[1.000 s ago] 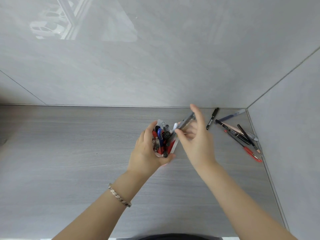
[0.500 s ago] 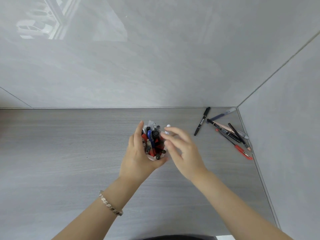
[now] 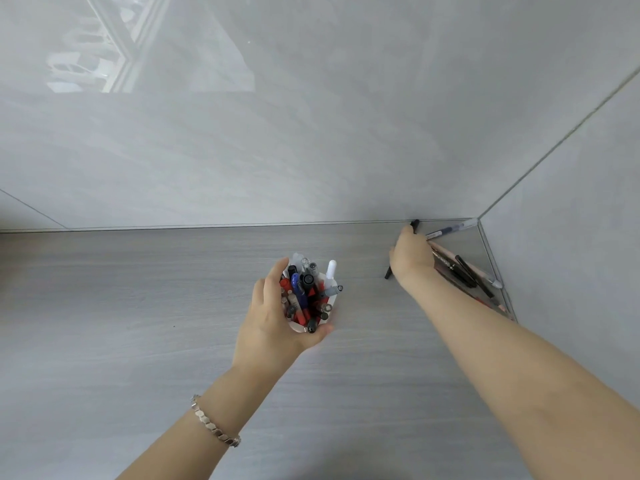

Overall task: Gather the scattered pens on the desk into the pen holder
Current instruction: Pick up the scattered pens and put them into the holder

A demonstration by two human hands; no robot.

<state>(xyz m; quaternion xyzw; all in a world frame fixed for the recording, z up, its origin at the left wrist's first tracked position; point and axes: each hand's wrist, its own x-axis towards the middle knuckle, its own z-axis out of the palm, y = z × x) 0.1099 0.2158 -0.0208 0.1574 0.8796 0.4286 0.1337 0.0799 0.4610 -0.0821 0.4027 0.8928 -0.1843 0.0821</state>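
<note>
pen holder (image 3: 330, 315): white cup, mid-worktop, totally stuffed with red, blue, black and clear pens sticking up every which way
left hand (image 3: 273, 318): wrapped around the holder's left and near side, fingers closed on it, thumb tucked under the near rim
black marker (image 3: 414, 224): lying by the far wall right of the holder, only its two ends peek out from under the right hand
right hand (image 3: 412, 256): reached out to the far right, sitting right on top of the black marker, palm down; can't really tell if the fingers have actually pinched it
loose pens (image 3: 465, 271): small pile in the far right corner, a blue one along the far wall, black ones and a pinkish one crossing each other, partly hidden by the right forearm
bracelet (image 3: 214, 422): silver link band on the left wrist
worktop (image 3: 138, 306): grey woodgrain, grey walls at the far and right sides
</note>
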